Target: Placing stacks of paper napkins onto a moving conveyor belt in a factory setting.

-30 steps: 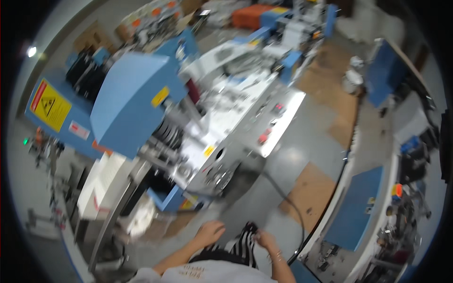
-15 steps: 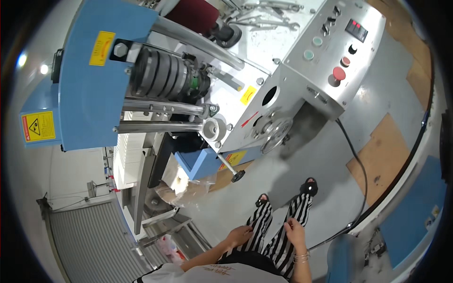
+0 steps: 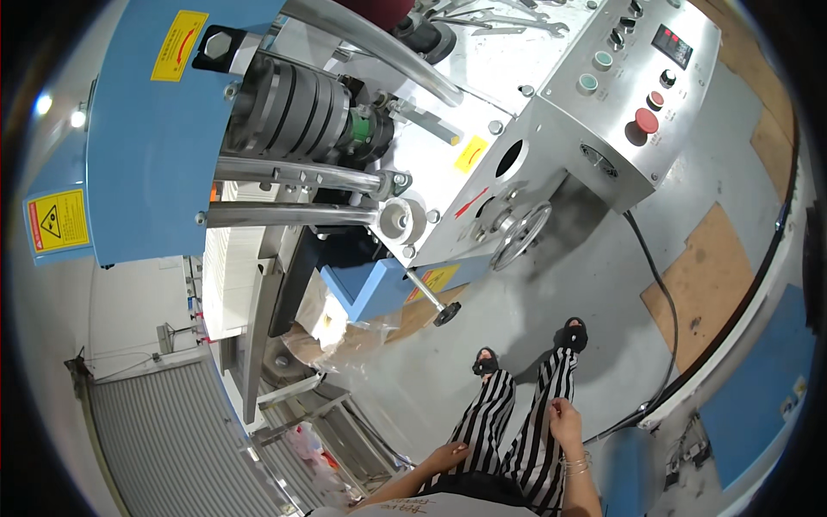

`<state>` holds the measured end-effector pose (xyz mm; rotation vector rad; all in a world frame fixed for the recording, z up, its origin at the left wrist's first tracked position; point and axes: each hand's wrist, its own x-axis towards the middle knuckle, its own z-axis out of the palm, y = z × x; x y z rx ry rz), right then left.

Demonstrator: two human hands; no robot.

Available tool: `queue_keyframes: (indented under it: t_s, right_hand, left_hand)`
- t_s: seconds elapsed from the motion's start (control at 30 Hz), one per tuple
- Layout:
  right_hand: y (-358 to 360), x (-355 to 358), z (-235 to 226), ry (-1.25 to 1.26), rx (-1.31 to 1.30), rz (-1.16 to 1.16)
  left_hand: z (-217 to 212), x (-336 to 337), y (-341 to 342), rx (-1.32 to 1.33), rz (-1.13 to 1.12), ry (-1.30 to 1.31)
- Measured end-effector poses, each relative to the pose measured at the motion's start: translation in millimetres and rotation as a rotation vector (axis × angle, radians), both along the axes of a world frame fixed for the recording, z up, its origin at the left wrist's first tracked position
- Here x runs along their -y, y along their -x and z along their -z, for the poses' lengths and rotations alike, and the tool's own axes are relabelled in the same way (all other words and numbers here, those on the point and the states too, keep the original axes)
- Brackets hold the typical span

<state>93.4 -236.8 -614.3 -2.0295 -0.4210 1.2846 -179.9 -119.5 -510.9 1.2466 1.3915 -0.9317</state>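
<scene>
Zero contact btwn the machine (image 3: 551,146) and the person rn. Taking 12 as straight ahead of the wearer: L hand (image 3: 448,454) is low, just by the L thigh of the striped trousers (image 3: 482,414), fingers loosely bent, nothing seen in it; palm side's hidden, so can't tell for sure it's empty. R hand (image 3: 565,422) is over the R trouser leg, fingers curled in, thumb nr the index; can't tell if it's clenched on something small, or whether it touches the cloth. Nearest machine parts: black knob (image 3: 446,314) on its rod at approx 11 o'c., chrome handwheel (image 3: 523,233) at 12, both well apart from the hands. Ctrl panel (image 3: 594,112) sits btwn 12 and 1, w/ red mushroom button (image 3: 647,121) and display (image 3: 672,46) lit red, so power's prob. on. Progress, judged from this: wheel, knob and blue cover (image 3: 159,155) (10–11 o'c.) are in place; no ctrl or part is being worked, so handling looks not yet begun. Wrenches (image 3: 517,23) lie loose on the machine top at 12, not put away; what else remains can't be told. Also: black cable (image 3: 658,276) on the floor, 1–2 o'c., cardboard (image 3: 706,284) at 2.
</scene>
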Motion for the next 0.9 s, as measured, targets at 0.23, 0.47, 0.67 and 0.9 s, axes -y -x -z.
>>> queue_keyframes:
  t_s: [0.23,0.47,0.67,0.9]
  right_hand:
    - [49,24,19,-0.050,0.006,-0.218]
    - [105,23,-5,0.096,0.202,-0.526]
    - [174,-1,-38,0.238,0.154,-0.750]
    - [257,-60,-51,-0.069,0.046,-0.872]
  left_hand:
    - [12,15,40,-0.032,-0.111,-0.036]
    - [56,12,115,0.400,0.100,-0.148]
    - [63,-35,160,0.345,0.297,0.023]
    - [15,-60,277,0.641,0.102,0.017]
